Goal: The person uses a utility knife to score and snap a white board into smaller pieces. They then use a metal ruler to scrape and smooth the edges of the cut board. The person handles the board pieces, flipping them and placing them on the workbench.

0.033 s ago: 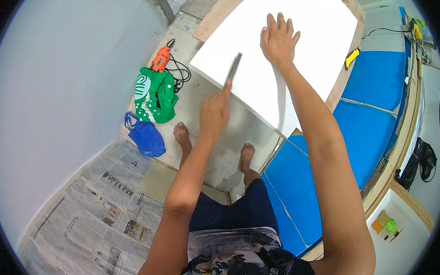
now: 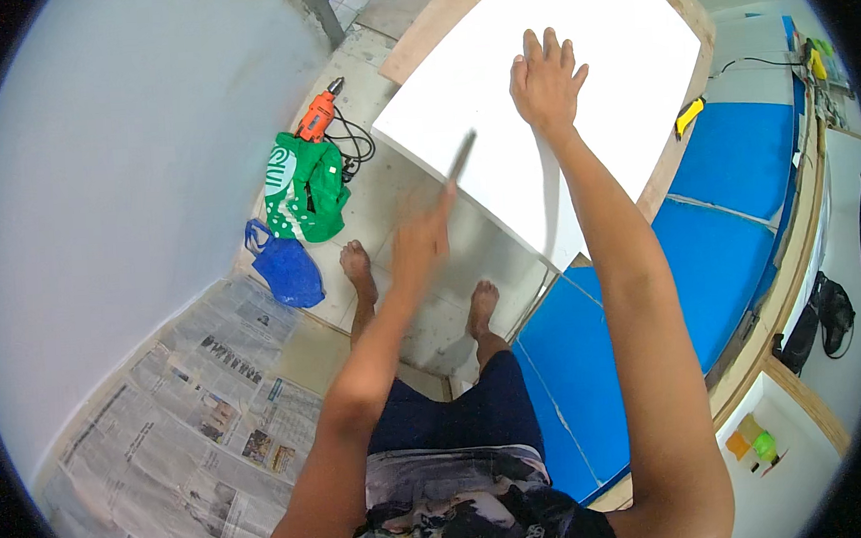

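A white board with a smooth top lies at an angle across the far middle of the view. My right hand rests flat on it, fingers spread. At the board's near left edge, my left hand is closed around a narrow, dark grey file, its forefinger stretched along the tool. The file reaches over the edge onto the board's top; motion blurs both the file and that hand. Its handle end is hidden in my grip.
Under the board shows a wooden sheet. A yellow cutter knife lies beside its right edge, near blue panels. On the left floor are an orange drill, a green bag, a blue bag and newspapers.
My left hand has drawn the file back toward me, so less of it lies over the board. The right hand has stayed in place.
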A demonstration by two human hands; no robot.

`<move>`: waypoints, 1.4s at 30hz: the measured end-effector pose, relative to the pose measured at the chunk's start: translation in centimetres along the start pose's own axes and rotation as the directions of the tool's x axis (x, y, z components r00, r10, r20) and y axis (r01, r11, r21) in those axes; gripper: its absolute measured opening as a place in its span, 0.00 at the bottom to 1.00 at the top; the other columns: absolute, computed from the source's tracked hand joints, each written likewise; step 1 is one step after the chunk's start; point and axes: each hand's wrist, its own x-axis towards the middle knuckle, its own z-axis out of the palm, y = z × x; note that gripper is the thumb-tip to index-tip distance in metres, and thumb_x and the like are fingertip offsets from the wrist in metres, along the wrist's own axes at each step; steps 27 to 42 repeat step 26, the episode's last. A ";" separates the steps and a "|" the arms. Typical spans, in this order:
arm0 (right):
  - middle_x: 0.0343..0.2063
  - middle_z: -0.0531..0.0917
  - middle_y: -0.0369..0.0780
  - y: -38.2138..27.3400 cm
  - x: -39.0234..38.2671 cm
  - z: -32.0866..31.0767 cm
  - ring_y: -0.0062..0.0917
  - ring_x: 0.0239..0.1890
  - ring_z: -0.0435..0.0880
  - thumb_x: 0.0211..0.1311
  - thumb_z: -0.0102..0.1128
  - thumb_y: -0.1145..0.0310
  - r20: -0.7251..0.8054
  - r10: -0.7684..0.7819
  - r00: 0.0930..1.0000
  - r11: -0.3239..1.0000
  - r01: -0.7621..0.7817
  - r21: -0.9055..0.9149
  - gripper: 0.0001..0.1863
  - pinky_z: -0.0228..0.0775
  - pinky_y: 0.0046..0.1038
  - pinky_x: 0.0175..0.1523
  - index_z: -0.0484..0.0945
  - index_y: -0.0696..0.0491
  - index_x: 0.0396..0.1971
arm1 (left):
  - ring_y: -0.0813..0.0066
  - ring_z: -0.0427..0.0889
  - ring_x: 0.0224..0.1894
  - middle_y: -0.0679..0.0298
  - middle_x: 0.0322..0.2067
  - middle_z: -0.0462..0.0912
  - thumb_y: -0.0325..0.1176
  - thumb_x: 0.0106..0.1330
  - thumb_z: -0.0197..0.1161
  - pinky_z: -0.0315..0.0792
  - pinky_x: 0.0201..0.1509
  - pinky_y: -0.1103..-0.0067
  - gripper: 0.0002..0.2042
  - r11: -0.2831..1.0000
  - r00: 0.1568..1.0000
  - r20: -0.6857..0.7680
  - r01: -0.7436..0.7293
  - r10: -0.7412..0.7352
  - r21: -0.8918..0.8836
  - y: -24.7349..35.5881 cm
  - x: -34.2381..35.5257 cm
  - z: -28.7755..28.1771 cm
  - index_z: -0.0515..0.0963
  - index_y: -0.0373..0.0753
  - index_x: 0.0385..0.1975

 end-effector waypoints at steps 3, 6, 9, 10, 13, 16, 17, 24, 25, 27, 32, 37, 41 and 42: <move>0.71 0.58 0.48 0.5 0.5 0.2 0.53 0.72 0.51 0.72 0.37 0.56 -0.022 0.000 1.000 0.999 -0.001 -0.034 0.28 0.39 0.65 0.70 0.62 0.47 0.69 | 0.54 0.76 0.24 0.52 0.25 0.78 0.25 0.66 0.54 0.70 0.30 0.62 0.28 0.987 0.986 -0.049 -0.157 0.158 0.010 -0.9 -6.1 2.8 0.68 0.55 0.67; 0.70 0.58 0.49 0.6 0.2 0.4 0.53 0.73 0.51 0.72 0.37 0.56 -0.027 -0.009 1.000 1.000 0.009 -0.024 0.28 0.39 0.65 0.70 0.61 0.48 0.69 | 0.55 0.75 0.22 0.53 0.22 0.76 0.25 0.67 0.53 0.70 0.28 0.62 0.28 0.990 0.998 0.057 0.036 -0.028 -0.137 1.6 -1.4 0.7 0.67 0.56 0.68; 0.70 0.58 0.49 0.0 0.3 0.1 0.52 0.73 0.51 0.72 0.38 0.56 -0.011 -0.009 1.000 1.000 0.009 0.002 0.28 0.39 0.65 0.70 0.61 0.48 0.69 | 0.56 0.77 0.23 0.53 0.21 0.76 0.25 0.68 0.53 0.71 0.28 0.63 0.28 0.986 0.992 0.028 0.123 -0.121 -0.115 1.8 2.7 -0.3 0.66 0.57 0.68; 0.70 0.58 0.49 0.1 0.3 0.0 0.52 0.73 0.51 0.72 0.38 0.56 -0.001 -0.004 1.000 1.000 0.004 0.007 0.28 0.39 0.65 0.70 0.61 0.48 0.69 | 0.56 0.77 0.23 0.53 0.21 0.76 0.26 0.68 0.52 0.71 0.28 0.64 0.28 0.993 0.995 0.043 0.096 -0.093 -0.074 1.5 -0.1 0.8 0.66 0.57 0.68; 0.70 0.58 0.49 0.5 0.0 -0.1 0.52 0.73 0.51 0.72 0.38 0.56 -0.004 0.014 1.000 1.000 -0.014 0.004 0.28 0.39 0.65 0.71 0.62 0.48 0.69 | 0.57 0.77 0.24 0.53 0.22 0.75 0.27 0.70 0.50 0.71 0.28 0.64 0.27 0.994 0.990 0.138 0.035 -0.021 -0.103 3.1 -6.5 1.2 0.65 0.55 0.69; 0.70 0.58 0.49 0.2 0.3 -0.2 0.52 0.73 0.51 0.71 0.38 0.56 -0.027 0.000 1.000 1.000 0.000 -0.010 0.28 0.38 0.64 0.71 0.62 0.48 0.69 | 0.56 0.78 0.26 0.53 0.23 0.77 0.28 0.70 0.49 0.73 0.31 0.64 0.26 0.987 0.999 -0.026 0.017 -0.022 -0.158 1.3 -0.6 1.4 0.65 0.53 0.69; 0.70 0.58 0.49 -0.1 0.1 0.0 0.52 0.73 0.51 0.71 0.38 0.56 -0.019 -0.001 1.000 1.000 0.001 -0.007 0.28 0.38 0.64 0.71 0.62 0.48 0.69 | 0.56 0.79 0.27 0.53 0.25 0.78 0.28 0.70 0.50 0.73 0.32 0.64 0.26 0.992 0.998 -0.045 0.037 -0.043 -0.125 0.7 1.0 0.9 0.66 0.53 0.69; 0.70 0.58 0.49 0.2 0.6 0.2 0.52 0.73 0.50 0.72 0.39 0.55 -0.006 0.003 1.000 1.000 -0.003 -0.016 0.28 0.38 0.65 0.70 0.61 0.48 0.69 | 0.50 0.77 0.50 0.47 0.51 0.78 0.27 0.67 0.55 0.70 0.51 0.64 0.30 0.998 0.969 0.240 0.049 -0.059 0.047 -1.5 -5.4 0.7 0.63 0.52 0.70; 0.70 0.58 0.49 0.4 0.3 0.3 0.52 0.73 0.50 0.72 0.39 0.55 0.005 0.007 1.000 1.000 -0.007 -0.027 0.29 0.37 0.65 0.70 0.61 0.48 0.69 | 0.48 0.71 0.59 0.46 0.57 0.73 0.25 0.65 0.56 0.65 0.61 0.65 0.32 0.967 0.878 0.427 0.254 -0.217 -0.031 -0.2 -3.6 -1.0 0.60 0.51 0.71; 0.70 0.58 0.49 0.0 0.0 0.5 0.52 0.73 0.50 0.72 0.39 0.55 0.013 0.002 1.000 1.000 -0.001 -0.025 0.29 0.37 0.65 0.70 0.61 0.48 0.69 | 0.48 0.71 0.59 0.46 0.57 0.73 0.25 0.65 0.56 0.65 0.61 0.65 0.32 0.964 0.875 0.427 0.263 -0.226 -0.030 -0.3 -4.0 -1.1 0.60 0.51 0.71; 0.70 0.58 0.49 0.0 0.0 0.5 0.52 0.73 0.50 0.72 0.39 0.55 0.013 0.002 1.000 1.000 -0.001 -0.025 0.29 0.37 0.65 0.70 0.61 0.48 0.69 | 0.48 0.71 0.59 0.46 0.57 0.73 0.25 0.65 0.56 0.65 0.61 0.65 0.32 0.964 0.875 0.427 0.263 -0.226 -0.030 -0.3 -4.0 -1.1 0.60 0.51 0.71; 0.70 0.58 0.49 0.0 0.0 0.5 0.52 0.73 0.50 0.72 0.39 0.55 0.013 0.002 1.000 1.000 -0.001 -0.025 0.29 0.37 0.65 0.70 0.61 0.48 0.69 | 0.48 0.71 0.59 0.46 0.57 0.73 0.25 0.65 0.56 0.65 0.61 0.65 0.32 0.964 0.875 0.427 0.263 -0.226 -0.030 -0.3 -4.0 -1.1 0.60 0.51 0.71; 0.70 0.58 0.49 0.0 0.0 0.5 0.52 0.73 0.50 0.72 0.39 0.55 0.013 0.002 1.000 1.000 -0.001 -0.025 0.29 0.37 0.65 0.70 0.61 0.48 0.69 | 0.48 0.71 0.59 0.46 0.57 0.73 0.25 0.65 0.56 0.65 0.61 0.65 0.32 0.964 0.875 0.427 0.263 -0.226 -0.030 -0.3 -4.0 -1.1 0.60 0.51 0.71; 0.70 0.58 0.49 0.0 0.0 0.5 0.52 0.73 0.50 0.72 0.39 0.55 0.013 0.002 1.000 1.000 -0.001 -0.025 0.29 0.37 0.65 0.70 0.61 0.48 0.69 | 0.48 0.71 0.59 0.46 0.57 0.73 0.25 0.65 0.56 0.65 0.61 0.65 0.32 0.964 0.875 0.427 0.263 -0.226 -0.030 -0.3 -4.0 -1.1 0.60 0.51 0.71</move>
